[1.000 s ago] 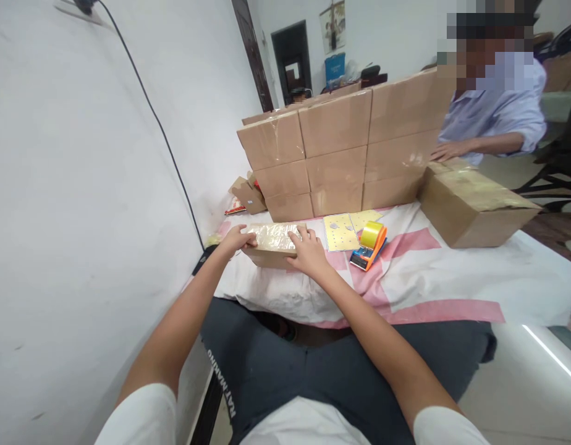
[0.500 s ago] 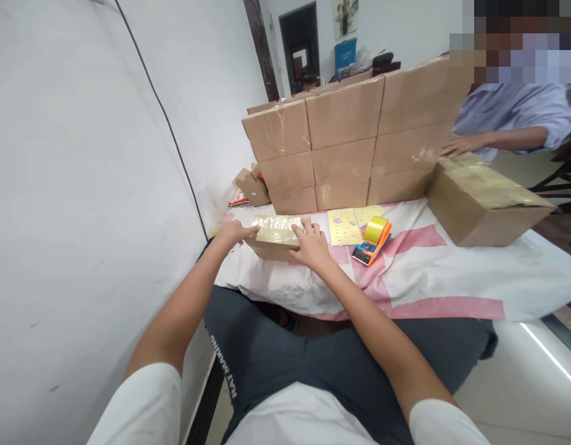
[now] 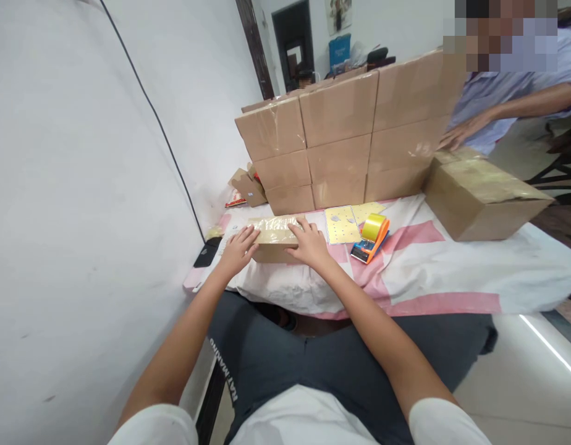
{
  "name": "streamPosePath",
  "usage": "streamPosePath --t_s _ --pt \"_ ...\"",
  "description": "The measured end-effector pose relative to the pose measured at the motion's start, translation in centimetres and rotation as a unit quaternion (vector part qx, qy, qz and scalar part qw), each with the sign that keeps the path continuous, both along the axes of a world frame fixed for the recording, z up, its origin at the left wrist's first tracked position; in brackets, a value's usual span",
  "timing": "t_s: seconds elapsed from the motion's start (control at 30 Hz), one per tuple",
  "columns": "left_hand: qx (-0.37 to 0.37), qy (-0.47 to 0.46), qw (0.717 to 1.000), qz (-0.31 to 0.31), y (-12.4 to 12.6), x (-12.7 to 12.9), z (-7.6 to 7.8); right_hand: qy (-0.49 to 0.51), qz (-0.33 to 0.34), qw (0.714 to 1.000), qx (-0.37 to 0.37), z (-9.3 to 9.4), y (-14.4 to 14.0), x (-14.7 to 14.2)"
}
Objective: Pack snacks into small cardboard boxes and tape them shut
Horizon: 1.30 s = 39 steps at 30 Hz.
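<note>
A small cardboard box (image 3: 277, 254) with shiny clear tape along its top lies on the table in front of me. My left hand (image 3: 240, 250) holds its left end, fingers laid over the top edge and thumb at the front. At the right end, my right hand (image 3: 309, 241) grips the box with fingertips on the taped top and thumb on the front face. The box's underside and far side are hidden. Just right of it lie a yellow dotted sheet (image 3: 341, 226) and an orange and blue tape dispenser (image 3: 373, 237) with a yellow roll.
A wall of stacked cardboard boxes (image 3: 338, 159) stands behind. On the right sits a larger taped box (image 3: 487, 213), with another person's hand (image 3: 468, 131) near its back. A black phone-like object (image 3: 207, 253) lies left, beside the white wall (image 3: 91, 185). A pink and white cloth (image 3: 434, 272) covers the table.
My left hand has shifted from a pointing reach at the box's left end to lying over its edge. The right hand stays on the box. The other person's arm has moved.
</note>
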<state>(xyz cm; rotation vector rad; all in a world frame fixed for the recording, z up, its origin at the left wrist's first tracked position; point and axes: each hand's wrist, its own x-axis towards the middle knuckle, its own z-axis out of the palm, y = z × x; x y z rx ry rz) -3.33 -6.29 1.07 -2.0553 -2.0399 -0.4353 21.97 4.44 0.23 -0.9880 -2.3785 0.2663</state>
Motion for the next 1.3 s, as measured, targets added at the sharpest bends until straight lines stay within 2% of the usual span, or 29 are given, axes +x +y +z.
streamPosePath --t_s 0.23,0.43,0.53,0.67,0.77,0.83,0.9,1.0,1.17,1.3 --pt "0.185 0.027 0.982 0.031 -2.8 2.0 -3.7 0.000 0.039 0.999 -0.035 0.0 0.2 0.3" --pt "0.267 0.016 0.964 0.003 -3.3 2.4 -4.9 0.008 0.056 0.998 -0.028 -0.2 0.4 0.3" --pt "0.257 -0.002 0.966 -0.001 -3.2 2.0 -4.0 0.016 0.072 0.997 -0.026 -0.3 0.7 0.3" --pt "0.212 -0.052 0.976 -0.003 -2.2 0.0 -1.2 0.025 0.087 0.996 -0.025 -0.2 1.0 0.5" --pt "0.123 -0.093 0.987 -0.041 -0.7 -2.2 0.6 0.023 0.091 0.995 -0.024 -0.2 1.0 0.5" --pt "0.041 -0.133 0.987 -0.077 0.2 -3.5 1.1 0.019 0.087 0.996 -0.021 -0.2 1.1 0.4" --pt "-0.014 -0.163 0.982 -0.097 0.7 -4.3 0.9 0.015 0.083 0.996 -0.019 -0.2 1.1 0.3" --pt "-0.020 -0.158 0.981 -0.109 1.0 -4.8 -0.1 0.015 0.084 0.996 -0.020 -0.2 1.3 0.2" --pt "0.052 -0.185 0.974 -0.119 1.1 -4.5 -2.2 0.022 0.089 0.996 -0.020 -0.4 1.3 0.3" --pt "0.137 -0.274 0.943 -0.128 1.5 -4.0 -3.8 0.027 0.093 0.995 -0.021 -0.6 1.3 0.3"
